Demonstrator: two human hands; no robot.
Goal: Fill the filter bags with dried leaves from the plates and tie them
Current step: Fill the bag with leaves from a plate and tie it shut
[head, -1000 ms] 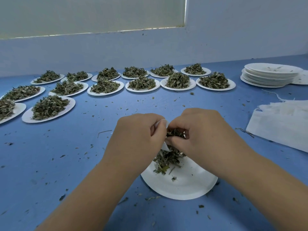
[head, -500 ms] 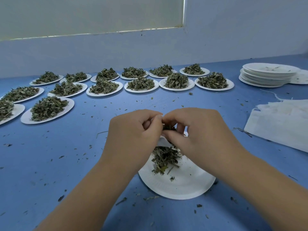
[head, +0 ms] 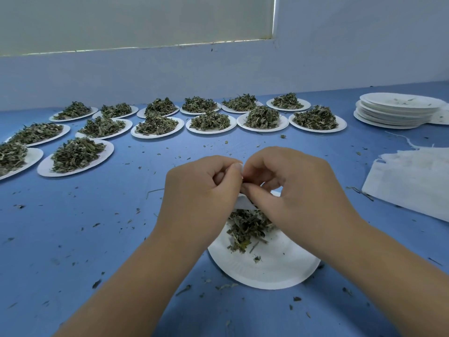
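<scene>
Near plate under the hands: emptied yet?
No, a loose pile of dried leaves lies on the near plate, below the filter bag that the left hand and right hand pinch.

Blue table bears leaf-heaped plates, stacked empty plates, filter bags (crumbs everywhere).

The left hand and right hand are bare, as are both forearms behind the grip. A short trimmed nail shows at the pinch.
</scene>
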